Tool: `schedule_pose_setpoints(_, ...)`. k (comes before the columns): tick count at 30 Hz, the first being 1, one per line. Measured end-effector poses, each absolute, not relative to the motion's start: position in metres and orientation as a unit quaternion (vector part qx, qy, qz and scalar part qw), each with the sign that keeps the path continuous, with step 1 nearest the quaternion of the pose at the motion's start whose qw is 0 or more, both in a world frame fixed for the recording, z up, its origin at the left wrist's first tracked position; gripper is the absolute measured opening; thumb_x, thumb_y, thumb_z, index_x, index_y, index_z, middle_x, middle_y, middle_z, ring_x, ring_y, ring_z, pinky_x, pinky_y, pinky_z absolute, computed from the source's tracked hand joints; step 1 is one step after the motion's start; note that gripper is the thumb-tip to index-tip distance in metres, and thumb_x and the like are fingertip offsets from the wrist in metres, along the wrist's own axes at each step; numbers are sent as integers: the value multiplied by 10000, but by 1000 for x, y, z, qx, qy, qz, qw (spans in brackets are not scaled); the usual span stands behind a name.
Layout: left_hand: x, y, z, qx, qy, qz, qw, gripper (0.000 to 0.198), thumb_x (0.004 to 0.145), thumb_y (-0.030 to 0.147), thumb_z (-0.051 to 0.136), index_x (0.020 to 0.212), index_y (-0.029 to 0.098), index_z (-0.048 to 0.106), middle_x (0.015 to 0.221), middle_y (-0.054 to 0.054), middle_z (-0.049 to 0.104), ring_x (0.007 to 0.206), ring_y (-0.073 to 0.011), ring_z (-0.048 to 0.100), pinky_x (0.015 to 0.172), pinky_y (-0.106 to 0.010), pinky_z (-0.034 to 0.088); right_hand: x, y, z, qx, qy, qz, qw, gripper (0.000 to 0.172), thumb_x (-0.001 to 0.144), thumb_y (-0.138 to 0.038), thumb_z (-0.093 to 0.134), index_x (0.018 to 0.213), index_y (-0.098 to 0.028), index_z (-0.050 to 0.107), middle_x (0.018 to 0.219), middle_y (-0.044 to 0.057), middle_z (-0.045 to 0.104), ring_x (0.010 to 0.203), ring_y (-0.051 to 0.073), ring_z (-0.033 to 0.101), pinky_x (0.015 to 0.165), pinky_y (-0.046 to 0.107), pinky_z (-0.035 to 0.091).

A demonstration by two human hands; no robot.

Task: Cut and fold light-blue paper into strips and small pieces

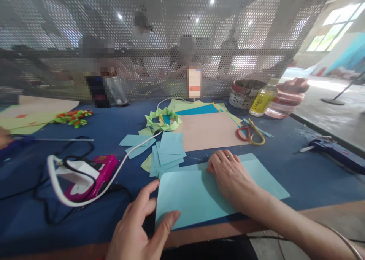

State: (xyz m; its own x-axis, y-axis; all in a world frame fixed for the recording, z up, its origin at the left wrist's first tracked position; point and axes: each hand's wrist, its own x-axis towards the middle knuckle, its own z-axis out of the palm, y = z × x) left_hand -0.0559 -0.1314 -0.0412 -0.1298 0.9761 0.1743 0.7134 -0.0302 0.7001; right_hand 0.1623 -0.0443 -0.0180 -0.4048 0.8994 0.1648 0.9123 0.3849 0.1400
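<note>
A large light blue paper sheet (185, 199) lies at the table's front edge, one part lapped over another. My left hand (142, 222) is at its left end, thumb over the lower corner and index finger beside the upper corner, the two spread apart. On the middle of the sheet rests my right hand (228, 172), its fingers curled down against the upper edge and a ring on one finger. Just behind are several small light blue paper pieces (171, 149). A green folded-paper ring (164, 119) sits beyond them, by a pale pink sheet (211, 130).
Scissors (251, 134) lie on the pink sheet's right side; a dark blue glue gun (339, 155) is farther right. A pink power strip (97, 176) with looping cables occupies the left. Bottles (288, 98) and a phone (194, 83) stand behind. Another person's hand (4, 138) shows at far left.
</note>
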Motion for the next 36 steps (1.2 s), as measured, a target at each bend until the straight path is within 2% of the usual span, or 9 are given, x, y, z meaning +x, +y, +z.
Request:
schedule_pose_setpoints(7, -47, -142, -54, 615, 697, 362, 75, 529, 834, 634, 474, 1232, 287, 505, 780, -14, 720, 770, -236, 698, 707, -337, 544, 162, -43, -19, -545, -829, -122, 34, 155, 924, -153, 469, 800, -150, 561, 822, 91, 591, 726, 224, 514, 656, 333, 333)
schedule_pose_setpoints(12, -44, -140, -57, 642, 675, 364, 18, 424, 900, 544, 429, 1214, 264, 484, 740, -5, 695, 779, -227, 689, 747, -331, 510, 160, -44, -18, -553, -823, -125, 25, 147, 927, -184, 492, 807, -148, 570, 838, 96, 600, 763, 238, 525, 666, 336, 332)
schedule_pose_setpoints(20, -37, -140, -54, 683, 650, 323, -83, 311, 934, 392, 453, 1158, 183, 506, 616, 23, 589, 595, -195, 612, 745, -358, 437, 159, -44, -20, -557, -820, -130, 34, 149, 935, -196, 490, 818, -154, 572, 853, 90, 605, 784, 239, 525, 674, 339, 328)
schedule_pose_setpoints(25, -34, -141, -50, 714, 617, 286, -169, 301, 916, 274, 469, 1196, 181, 530, 1110, -142, 658, 956, -299, 635, 809, -444, 444, 159, -45, -19, -563, -818, -113, 26, 136, 940, -216, 492, 858, -153, 580, 904, 98, 617, 861, 270, 538, 696, 351, 337)
schedule_pose_setpoints(29, -13, -143, -62, 799, 486, 309, -171, 474, 895, 34, 302, 1310, 166, 490, 1351, -106, 558, 1264, -223, 492, 1039, -376, 387, 158, -47, -18, -565, -818, -106, 36, 137, 944, -202, 477, 859, -156, 574, 907, 99, 618, 865, 268, 537, 711, 357, 345)
schedule_pose_setpoints(31, 1, -144, -74, 824, 451, 301, -163, 466, 909, 62, 315, 1301, 198, 526, 1328, -48, 592, 1273, -196, 487, 1080, -329, 351, 159, -47, -19, -566, -816, -108, 41, 125, 938, -207, 496, 852, -158, 572, 902, 98, 616, 863, 264, 537, 707, 353, 346)
schedule_pose_setpoints(32, 7, -145, -79, 827, 444, 299, -172, 429, 923, 106, 347, 1294, 204, 539, 1314, -43, 604, 1260, -214, 502, 1118, -386, 302, 159, -47, -20, -567, -816, -109, 43, 118, 934, -207, 505, 849, -158, 571, 904, 98, 616, 862, 263, 537, 705, 351, 347)
schedule_pose_setpoints(34, 17, -147, -89, 821, 449, 300, -187, 396, 960, 322, 375, 1300, 215, 547, 1321, -52, 599, 1257, -269, 501, 1148, -491, 210, 159, -47, -21, -566, -816, -111, 46, 113, 932, -204, 508, 850, -159, 572, 910, 102, 614, 862, 263, 536, 701, 353, 349)
schedule_pose_setpoints(36, 22, -148, -95, 815, 454, 301, -196, 540, 934, 544, 316, 1318, 235, 536, 1336, -67, 584, 1268, -306, 485, 1144, -544, 172, 159, -47, -22, -562, -818, -113, 49, 112, 933, -202, 504, 858, -157, 575, 917, 108, 614, 868, 269, 535, 707, 357, 352)
